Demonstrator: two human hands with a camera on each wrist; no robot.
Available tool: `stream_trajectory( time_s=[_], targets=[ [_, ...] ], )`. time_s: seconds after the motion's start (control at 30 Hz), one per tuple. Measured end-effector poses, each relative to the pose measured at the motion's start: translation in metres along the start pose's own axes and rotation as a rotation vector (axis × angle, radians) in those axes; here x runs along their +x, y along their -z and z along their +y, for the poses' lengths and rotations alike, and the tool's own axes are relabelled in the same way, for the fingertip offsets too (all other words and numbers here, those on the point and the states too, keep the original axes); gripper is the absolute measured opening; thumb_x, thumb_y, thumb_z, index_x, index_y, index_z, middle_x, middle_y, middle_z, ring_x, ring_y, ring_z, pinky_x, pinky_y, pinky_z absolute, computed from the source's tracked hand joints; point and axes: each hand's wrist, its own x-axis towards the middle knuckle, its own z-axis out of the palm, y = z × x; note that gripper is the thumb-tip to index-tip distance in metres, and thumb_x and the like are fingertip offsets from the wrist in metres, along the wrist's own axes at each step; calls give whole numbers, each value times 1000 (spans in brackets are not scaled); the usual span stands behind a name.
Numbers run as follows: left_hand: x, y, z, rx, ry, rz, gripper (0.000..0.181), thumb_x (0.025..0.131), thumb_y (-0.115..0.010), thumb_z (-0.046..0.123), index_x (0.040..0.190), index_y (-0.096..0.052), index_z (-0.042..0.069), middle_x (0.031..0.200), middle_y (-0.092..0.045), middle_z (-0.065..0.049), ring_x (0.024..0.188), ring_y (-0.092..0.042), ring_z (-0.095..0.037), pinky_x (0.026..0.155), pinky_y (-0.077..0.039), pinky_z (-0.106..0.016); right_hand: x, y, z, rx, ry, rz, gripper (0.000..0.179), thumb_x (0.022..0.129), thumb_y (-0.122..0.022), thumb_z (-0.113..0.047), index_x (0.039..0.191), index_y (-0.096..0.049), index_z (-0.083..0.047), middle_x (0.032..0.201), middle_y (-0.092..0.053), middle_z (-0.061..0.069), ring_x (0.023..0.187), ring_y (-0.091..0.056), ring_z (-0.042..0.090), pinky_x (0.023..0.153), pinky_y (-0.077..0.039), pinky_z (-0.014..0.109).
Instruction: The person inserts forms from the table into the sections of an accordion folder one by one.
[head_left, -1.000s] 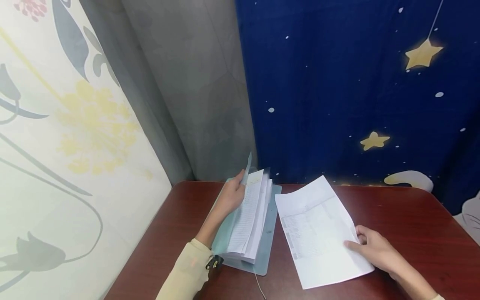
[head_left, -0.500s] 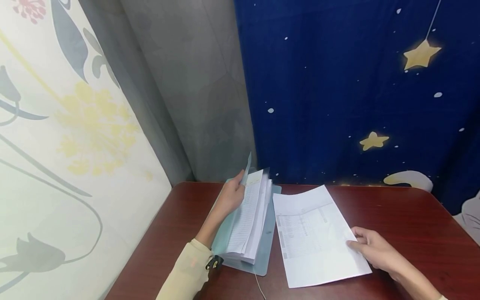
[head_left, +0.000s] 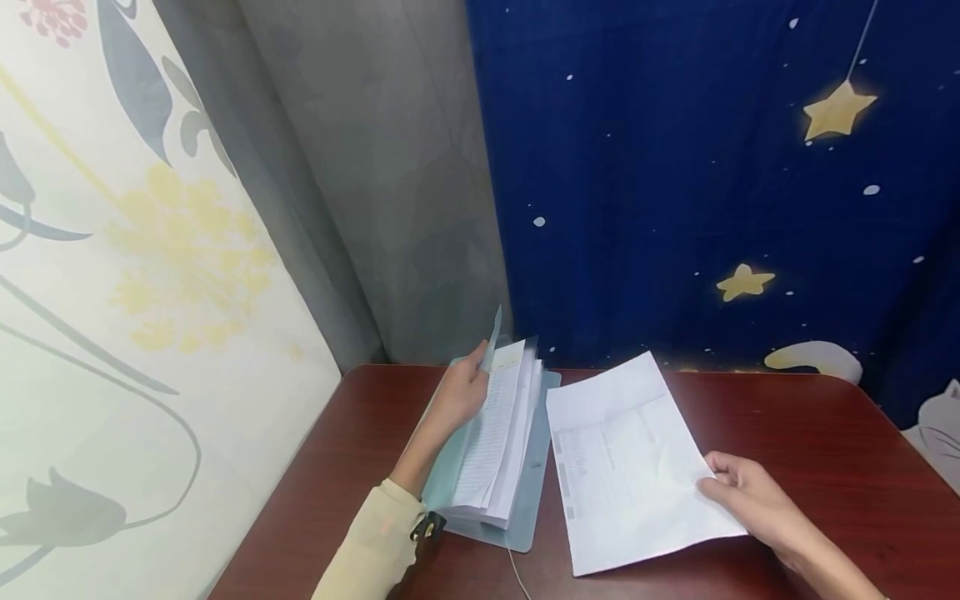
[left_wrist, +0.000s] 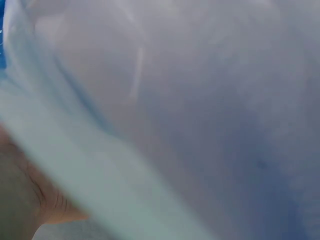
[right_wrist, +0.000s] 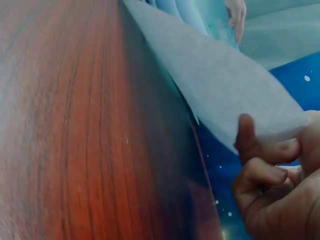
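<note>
In the head view, my left hand [head_left: 467, 390] holds up the pale teal cover of a folder [head_left: 534, 487] lying on the table. Inside the folder stands a thick set of printed pages [head_left: 491, 442], partly fanned. The left wrist view is mostly blurred, with the teal cover [left_wrist: 115, 175] crossing in front of my palm. To the right, my right hand [head_left: 753, 498] pinches the right edge of a loose printed sheet [head_left: 630, 467] between thumb and fingers. The sheet is tilted, its faint table of text facing me; in the right wrist view its blank underside [right_wrist: 215, 75] shows.
A dark red wooden table [head_left: 810, 417] carries the folder. Behind it hang a grey curtain [head_left: 390, 208] and a blue starry curtain [head_left: 637, 208]. A floral white panel [head_left: 150, 333] stands at the left. A thin cord [head_left: 517, 575] runs near the folder's front edge.
The loose sheet has shifted slightly left at its near corner; its far edge dipped, then rose again. My left hand and the folder stay put.
</note>
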Motion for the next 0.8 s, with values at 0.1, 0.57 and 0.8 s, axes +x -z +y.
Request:
stream_trajectory(
  time_s=[0.1,0.57,0.8],
  targets=[
    [0,0,-1,11,1,7,58,106,-42,13,164,-40,12,164,-49,-14,122,-61,-32,96,-49,-43,-1,0,-2,69,-1,4,27,107,-52,-14,120,-56,9,88,-76,10,72,-73,18,68,-60,31],
    [0,0,-1,-6,19,4,58,107,-41,14,165,-39,13,165,-47,-12,131,-59,-28,102,-47,-45,0,2,-4,204,25,0,41,110,-50,-15,137,-50,16,101,-82,2,86,-80,18,76,-64,34],
    [1,-2,1,2,7,3,58,106,-40,13,164,-39,11,165,-47,-12,127,-59,-28,101,-46,-44,7,1,-6,238,70,-7,32,110,-51,-15,129,-56,11,99,-83,0,85,-80,19,75,-64,35]
  ],
)
